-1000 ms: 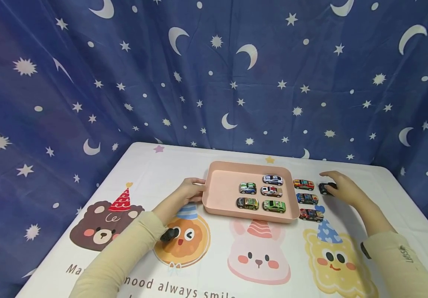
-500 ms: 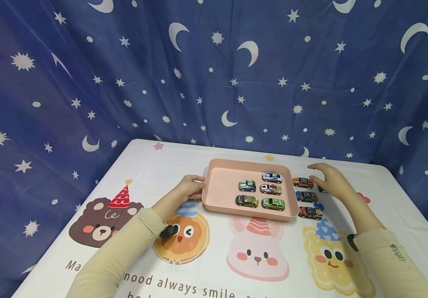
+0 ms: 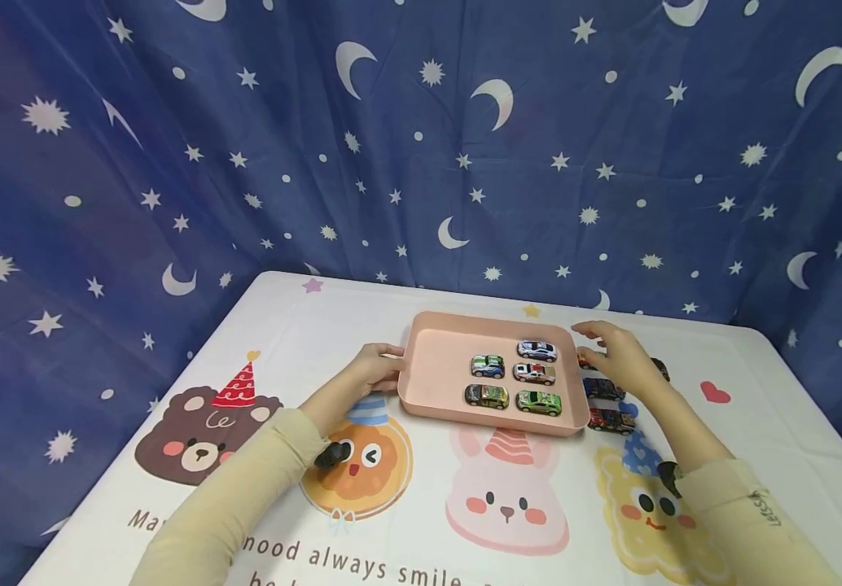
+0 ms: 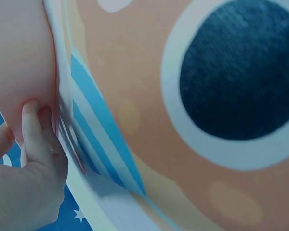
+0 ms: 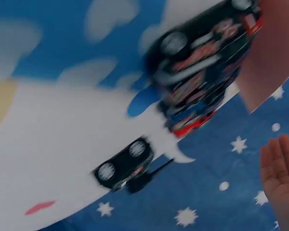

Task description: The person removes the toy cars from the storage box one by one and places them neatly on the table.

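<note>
My left hand (image 3: 372,370) is at the left end of a pink tray (image 3: 436,324). In the left wrist view its fingers (image 4: 34,127) are bent against the tray's outer wall, with another digit at the rim. Inside the tray sit several toy cars, among them a green one (image 3: 538,403) and a white one (image 3: 536,351). Outside its right end stand a blue toy car (image 3: 603,388), a dark red one (image 3: 612,421) and an orange one, mostly hidden. Over these hovers my right hand (image 3: 626,358), fingers extended toward the tray's far right corner, holding nothing visible.
A black toy car (image 3: 660,369) stands beyond my right hand; the right wrist view shows a thin rod sticking out from it. The white cloth (image 3: 318,325) bears printed animal faces. Behind the table hangs a blue curtain (image 3: 392,163) with moons and stars.
My right hand has moved left, from beside the black toy car to over the orange one by the tray. The left hand and the cars in the tray keep their places.
</note>
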`<action>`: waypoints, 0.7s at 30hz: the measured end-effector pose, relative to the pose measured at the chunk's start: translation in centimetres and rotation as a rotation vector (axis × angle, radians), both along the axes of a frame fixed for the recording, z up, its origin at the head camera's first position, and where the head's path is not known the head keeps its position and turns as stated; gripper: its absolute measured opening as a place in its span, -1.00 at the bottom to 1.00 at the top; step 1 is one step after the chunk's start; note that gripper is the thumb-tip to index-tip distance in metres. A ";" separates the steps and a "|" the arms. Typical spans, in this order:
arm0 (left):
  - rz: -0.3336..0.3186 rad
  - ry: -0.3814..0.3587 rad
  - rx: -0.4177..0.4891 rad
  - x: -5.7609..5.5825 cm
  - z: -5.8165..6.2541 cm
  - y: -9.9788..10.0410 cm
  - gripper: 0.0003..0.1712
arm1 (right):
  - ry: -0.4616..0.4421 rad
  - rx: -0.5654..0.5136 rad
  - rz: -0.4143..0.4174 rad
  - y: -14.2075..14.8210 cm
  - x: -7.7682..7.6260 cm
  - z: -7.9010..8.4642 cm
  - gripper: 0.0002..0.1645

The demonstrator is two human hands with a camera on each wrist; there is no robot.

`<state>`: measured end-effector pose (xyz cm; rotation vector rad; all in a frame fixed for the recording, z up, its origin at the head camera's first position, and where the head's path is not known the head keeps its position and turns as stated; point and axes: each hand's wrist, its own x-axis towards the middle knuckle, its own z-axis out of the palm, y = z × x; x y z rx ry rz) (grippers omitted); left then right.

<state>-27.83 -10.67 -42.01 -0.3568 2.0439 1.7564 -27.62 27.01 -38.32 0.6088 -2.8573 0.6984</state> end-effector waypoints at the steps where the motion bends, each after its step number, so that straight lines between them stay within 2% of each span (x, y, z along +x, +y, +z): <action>1: 0.001 -0.003 -0.003 0.0 0.0 0.1 -0.54 | -0.006 -0.011 0.001 -0.3 0.1 0.0 -0.54; 7: 0.012 0.001 -0.010 0.2 0.1 0.2 -0.53 | -0.063 -0.059 0.012 -2.8 0.4 -0.3 -0.52; 12: 0.005 -0.007 -0.015 0.2 0.2 0.4 -0.53 | -0.093 -0.075 0.059 -4.4 0.3 -0.2 -0.50; 21: 0.002 -0.013 -0.025 0.2 0.2 0.4 -0.54 | -0.148 -0.037 0.164 -6.7 -1.0 0.0 -0.45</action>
